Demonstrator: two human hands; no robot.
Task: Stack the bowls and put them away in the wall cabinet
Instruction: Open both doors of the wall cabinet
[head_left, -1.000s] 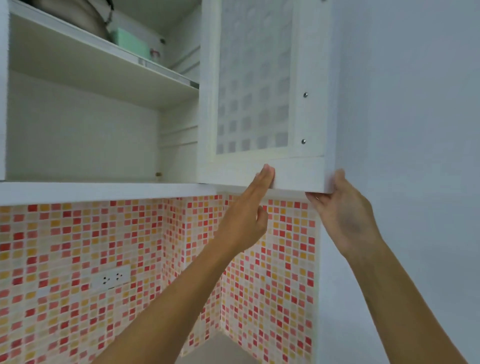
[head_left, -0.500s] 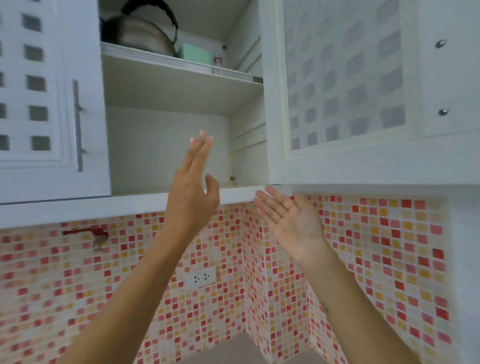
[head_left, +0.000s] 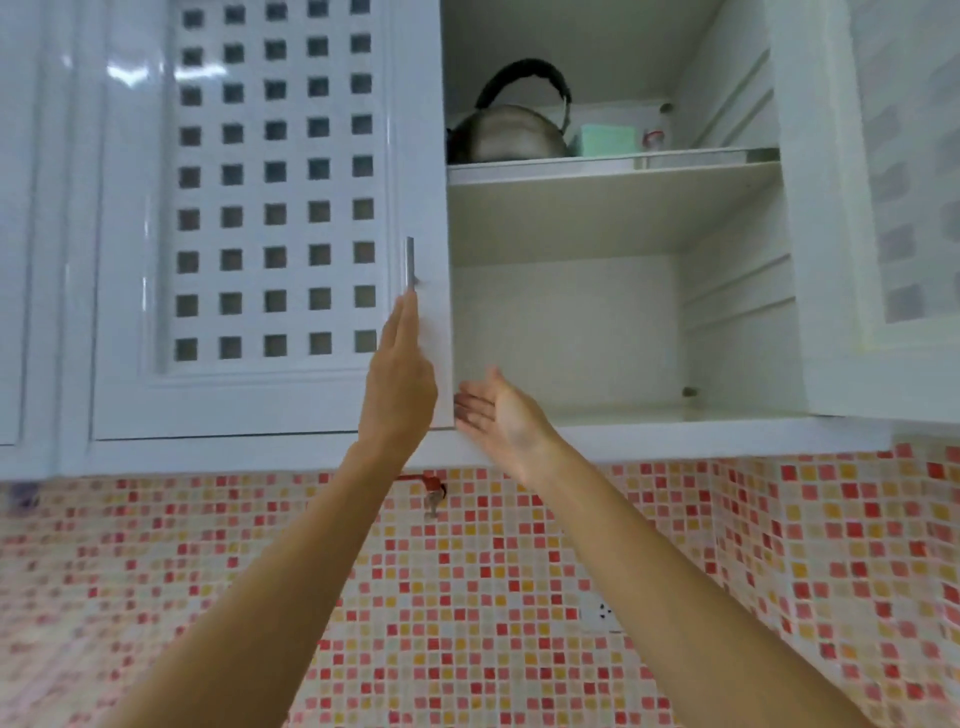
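Observation:
The white wall cabinet (head_left: 675, 423) hangs above me with its right door (head_left: 841, 260) swung open and its left door (head_left: 260, 208) shut. Its lower shelf holds nothing that I can see. My left hand (head_left: 400, 384) is raised flat, fingertips just under the metal handle (head_left: 410, 262) of the shut left door. My right hand (head_left: 501, 415) is open, palm up, at the front edge of the lower shelf beside that door's edge. No bowls are in view.
On the upper shelf (head_left: 613, 166) stand a steel kettle (head_left: 506, 132) with a black handle, a green box (head_left: 605, 139) and a small jar. Below the cabinet is a red and yellow mosaic tile wall with a red tap (head_left: 431, 486) and a socket (head_left: 602, 613).
Both hands left the right door's bottom edge and moved left. The view swung left too, so the shut left door now fills the left half. My left hand now reaches its handle.

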